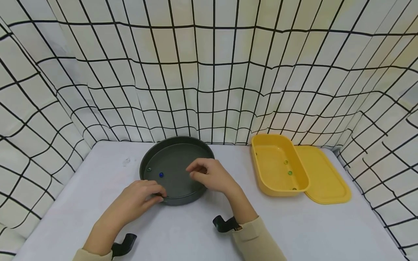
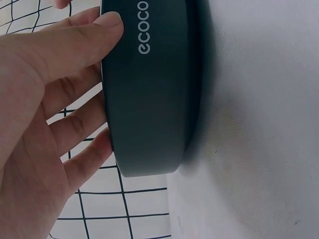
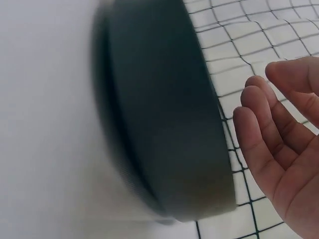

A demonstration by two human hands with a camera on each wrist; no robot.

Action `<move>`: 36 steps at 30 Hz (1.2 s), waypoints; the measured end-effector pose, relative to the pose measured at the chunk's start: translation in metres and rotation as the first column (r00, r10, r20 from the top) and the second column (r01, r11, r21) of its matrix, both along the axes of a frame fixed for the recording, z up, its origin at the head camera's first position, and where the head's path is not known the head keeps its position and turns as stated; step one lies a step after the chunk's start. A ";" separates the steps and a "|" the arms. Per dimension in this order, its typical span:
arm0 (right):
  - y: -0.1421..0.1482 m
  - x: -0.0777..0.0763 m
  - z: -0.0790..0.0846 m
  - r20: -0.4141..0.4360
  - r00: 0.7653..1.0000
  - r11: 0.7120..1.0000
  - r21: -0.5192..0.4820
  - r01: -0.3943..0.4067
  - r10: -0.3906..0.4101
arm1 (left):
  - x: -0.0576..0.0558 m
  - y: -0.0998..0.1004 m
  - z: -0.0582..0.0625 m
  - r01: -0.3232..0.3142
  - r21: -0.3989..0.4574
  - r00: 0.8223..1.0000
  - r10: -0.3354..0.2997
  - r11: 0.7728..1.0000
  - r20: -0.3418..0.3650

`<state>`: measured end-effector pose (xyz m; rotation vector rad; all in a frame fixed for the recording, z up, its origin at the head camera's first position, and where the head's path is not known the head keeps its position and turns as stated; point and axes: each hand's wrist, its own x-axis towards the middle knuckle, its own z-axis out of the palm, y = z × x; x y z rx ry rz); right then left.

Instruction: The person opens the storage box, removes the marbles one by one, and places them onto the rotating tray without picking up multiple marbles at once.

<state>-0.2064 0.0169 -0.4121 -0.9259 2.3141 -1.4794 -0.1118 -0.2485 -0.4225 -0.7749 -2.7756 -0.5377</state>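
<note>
A round dark grey tray (image 1: 183,200) with a low wall stands on the table; the left wrist view shows "ecoco" lettering on its side wall (image 2: 149,109). My left hand (image 1: 137,199) holds the near left rim, thumb on the outer wall and fingers over the edge. Inside the tray lie a blue marble (image 1: 161,174) and a dark greenish marble (image 1: 149,169), both left of the middle. My right hand (image 1: 210,174) hovers over the tray's right side. Its fingers (image 3: 256,107) are loosely bent, the thumb apart from them, with nothing visible between.
To the right stands a yellow box (image 1: 272,163) with several small greenish marbles in it. Beside it a yellow lid (image 1: 326,177) lies flat, partly behind the box. White cloth walls with a black grid (image 1: 213,76) enclose the white table (image 1: 183,232) at the back and sides.
</note>
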 end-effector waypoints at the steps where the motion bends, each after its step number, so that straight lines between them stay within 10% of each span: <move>1: 0.003 -0.001 0.002 0.010 1.000 1.000 -0.016 0.010 -0.010 | 0.000 0.000 0.000 0.002 0.000 1.000 -0.002 1.000 -0.003; 14: 0.074 -0.012 0.014 0.049 0.990 0.986 -0.097 0.134 -0.130 | -0.002 0.001 -0.002 0.010 0.007 1.000 -0.009 1.000 -0.015; 23: 0.139 -0.019 0.016 0.111 0.922 0.916 -0.119 0.383 -0.371 | -0.001 0.003 0.001 0.019 0.023 1.000 -0.019 1.000 -0.013; 36: 0.168 -0.025 0.004 -0.104 0.895 0.864 0.232 0.446 -0.434 | 0.001 0.002 0.000 0.012 0.019 0.999 -0.011 1.000 -0.035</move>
